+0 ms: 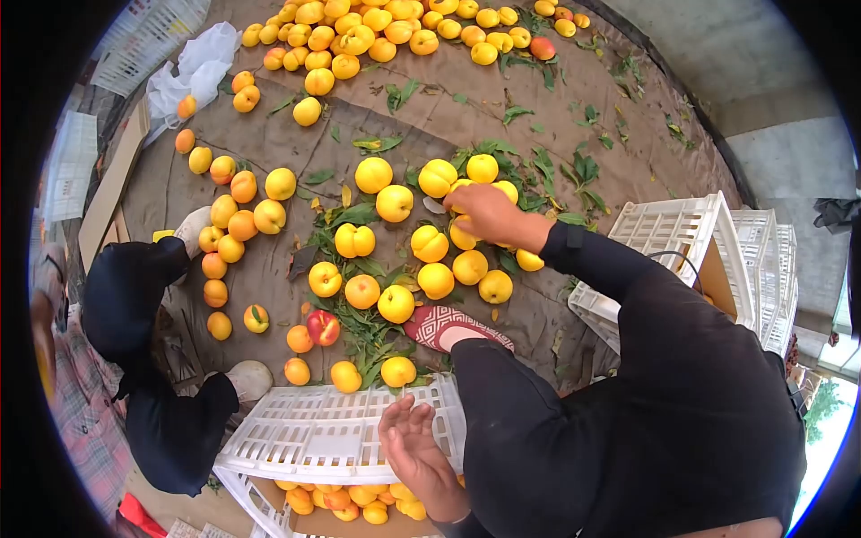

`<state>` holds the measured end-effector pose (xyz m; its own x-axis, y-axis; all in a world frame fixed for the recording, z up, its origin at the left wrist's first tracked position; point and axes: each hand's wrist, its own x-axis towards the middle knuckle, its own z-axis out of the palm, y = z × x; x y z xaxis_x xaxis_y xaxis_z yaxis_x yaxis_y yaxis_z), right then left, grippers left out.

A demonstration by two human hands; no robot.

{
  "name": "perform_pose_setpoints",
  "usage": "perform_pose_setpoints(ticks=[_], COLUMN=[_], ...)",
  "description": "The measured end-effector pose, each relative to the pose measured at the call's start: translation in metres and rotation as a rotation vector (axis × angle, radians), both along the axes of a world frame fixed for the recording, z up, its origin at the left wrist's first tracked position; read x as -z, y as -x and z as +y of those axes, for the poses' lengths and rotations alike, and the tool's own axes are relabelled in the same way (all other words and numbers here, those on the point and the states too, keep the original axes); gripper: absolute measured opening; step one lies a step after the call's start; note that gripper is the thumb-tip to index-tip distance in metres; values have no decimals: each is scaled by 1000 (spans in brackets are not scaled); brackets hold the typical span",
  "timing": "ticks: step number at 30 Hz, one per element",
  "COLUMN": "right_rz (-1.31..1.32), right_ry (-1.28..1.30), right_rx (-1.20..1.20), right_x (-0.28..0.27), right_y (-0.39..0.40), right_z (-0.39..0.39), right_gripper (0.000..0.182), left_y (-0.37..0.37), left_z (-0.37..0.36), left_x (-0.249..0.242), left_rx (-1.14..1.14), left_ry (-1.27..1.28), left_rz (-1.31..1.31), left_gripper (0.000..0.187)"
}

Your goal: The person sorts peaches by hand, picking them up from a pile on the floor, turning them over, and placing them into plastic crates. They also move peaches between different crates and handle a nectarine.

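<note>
My right hand (489,215) reaches down among yellow peaches on the brown ground cloth, its fingers curled over a yellow peach (460,186) that they partly hide. Close by lie other peaches, among them one (438,177) to the left and one (430,243) below. My left hand (417,453) hovers by the slatted side of a white plastic crate (327,446), palm turned up, fingers loosely bent and holding nothing. Inside that crate, many yellow-orange peaches (359,502) show below the slats. A red-and-yellow peach (323,327) rests on the cloth beyond it.
A large peach heap (359,36) lies at the far side. White crates (686,251) stand at the right. Green leaves (368,336) litter the ground cloth (556,117). Another person in dark trousers (134,296) is at the left, near a white plastic bag (193,72).
</note>
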<state>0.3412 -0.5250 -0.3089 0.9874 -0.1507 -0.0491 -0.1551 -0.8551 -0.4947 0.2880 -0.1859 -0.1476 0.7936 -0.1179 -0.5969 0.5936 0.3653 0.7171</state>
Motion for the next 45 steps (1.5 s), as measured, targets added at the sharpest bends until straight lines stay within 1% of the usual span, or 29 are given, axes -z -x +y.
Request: perform_pose_setpoints(ticks=[3,5,6,9,10,11,13,15,17,18,19,21,22,23,25,27,29,30,31,32,33,34,35,36,37,39,41,42,45], right_rz=[-151,-5,12,174,237,381,596,471,542,619,555,250,243,235,30,182,145,149,150,226,226,202,172,181,291,482,636,709,715], right_ry=[13,24,25,-127,-237,-443,-1064,-1268,-1513,-1599,-1450,-1000,-643,-289,159,238,428,439,424,449,504,502,441,335,287,150,-150,-300,-681], right_rx=[-180,-251,-243,-166,-53,-9,100,-191,-527,-543,-511,-360,-332,-297,-451,-468,-508,-498,-502,-520,-568,-597,-640,-629,-594,-446,-283,-193,-2], right_x=[18,30,39,49,49,22,-30,-69,-104,-116,-116,-61,-47,-35,-4,17,18,36,33,31,27,37,36,36,31,9,-21,-38,-101], right_y=[0,-9,-18,-43,-50,-60,-65,-56,-47,-42,-43,-37,-29,-15,16,43,52,52,50,47,46,44,40,35,29,21,13,11,10], right_z=[32,49,55,60,62,60,62,76,83,84,83,82,77,71,61,57,59,60,63,67,69,66,60,54,54,57,61,62,66], right_gripper=[48,53,54,57,59,56,58,58,56,54,52,52,47,42,34,30,33,37,40,42,45,46,47,46,47,54,56,57,53], left_y=[-4,-8,-10,-17,-17,-18,-18,-19,-22,-21,-19,-17,-12,-7,8,25,42,51,60,69,79,90,102,116,126,135,137,132,105], left_z=[-8,-12,-14,-19,-18,-17,-15,-21,-29,-32,-29,-22,-18,-11,4,22,57,74,98,119,139,160,180,196,198,198,205,210,213], left_x=[-10,-13,-16,-18,-19,-19,-19,-22,-25,-22,-21,-18,-17,-21,-32,-50,-60,-68,-70,-75,-81,-83,-83,-81,-81,-78,-60,-44,7], left_rx=[-7,-13,-13,-9,-10,-8,-9,-28,-67,-101,-84,-46,-145,-151,-175,-261,-279,-385,-383,-491,-594,-651,-704,-699,-691,-657,-540,-493,-413], left_ry=[52,118,149,221,240,251,270,286,356,357,349,337,331,364,428,318,282,192,93,15,-52,-137,-209,-249,-346,-532,-662,-782,-945], left_rz=[29,13,8,20,30,42,65,92,136,140,144,148,209,183,130,63,-54,-54,-130,-122,-112,-138,-161,-180,-188,-181,-165,-162,-232], left_gripper=[32,32,32,33,34,35,38,45,49,55,55,56,54,53,50,48,48,49,48,47,46,45,43,41,39,36,32,32,37])
